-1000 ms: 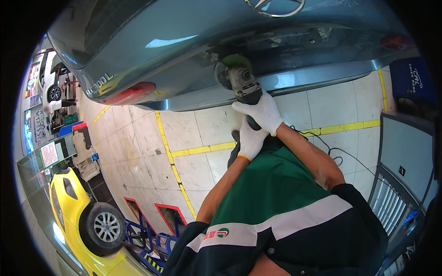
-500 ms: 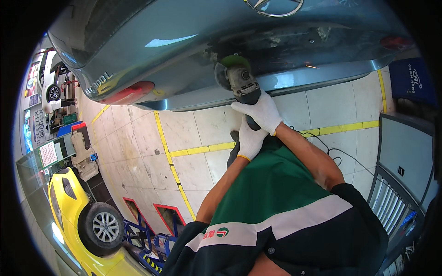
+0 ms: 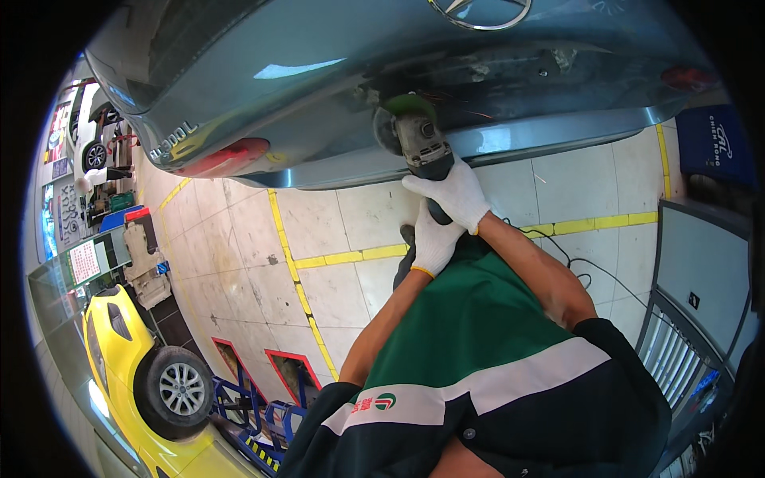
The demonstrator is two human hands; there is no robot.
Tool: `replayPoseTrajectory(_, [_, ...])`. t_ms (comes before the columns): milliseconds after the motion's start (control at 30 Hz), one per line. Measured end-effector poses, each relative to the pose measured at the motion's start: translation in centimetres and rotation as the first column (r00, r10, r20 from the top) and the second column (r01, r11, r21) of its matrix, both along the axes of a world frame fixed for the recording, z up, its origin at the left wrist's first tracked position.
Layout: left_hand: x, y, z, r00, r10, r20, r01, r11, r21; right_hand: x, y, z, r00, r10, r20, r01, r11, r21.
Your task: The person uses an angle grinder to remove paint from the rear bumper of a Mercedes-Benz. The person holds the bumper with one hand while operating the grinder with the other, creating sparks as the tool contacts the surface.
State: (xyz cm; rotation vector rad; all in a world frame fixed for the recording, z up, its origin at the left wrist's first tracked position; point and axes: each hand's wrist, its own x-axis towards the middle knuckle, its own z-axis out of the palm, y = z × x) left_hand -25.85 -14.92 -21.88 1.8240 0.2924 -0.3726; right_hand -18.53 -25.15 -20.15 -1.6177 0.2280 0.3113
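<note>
I hold a grey-and-black angle grinder [image 3: 422, 145] at a blue-grey car [image 3: 319, 107], white-gloved left hand [image 3: 436, 243] and right hand [image 3: 457, 195], fingers closed around it.

Remotely, I view the car [image 3: 358, 72] at twelve o'clock; the grinder [image 3: 422, 143] at its rear; right hand [image 3: 456, 195] on the grinder, left hand [image 3: 436, 245] just behind; cabinet [image 3: 697, 259] at three, second car [image 3: 171, 390] at eight.

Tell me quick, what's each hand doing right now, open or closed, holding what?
Left hand: closed on the rear of the angle grinder.
Right hand: closed on the same grinder, farther forward.
</note>
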Motion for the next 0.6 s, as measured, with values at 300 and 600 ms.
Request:
replayPoseTrajectory(300, [0.2,-0.1,0.4,1.000,0.019,0.012,-0.019,1.000,-0.019,0.0,0.0,0.5,1.000,0.005,0.000,-0.005,1.000,-0.020])
replayPoseTrajectory(600, [0.1,0.0,-0.2,1.000,0.012,0.004,-0.012,1.000,-0.013,0.1,0.0,0.1,1.000,0.013,-0.025,-0.012,1.000,0.027])
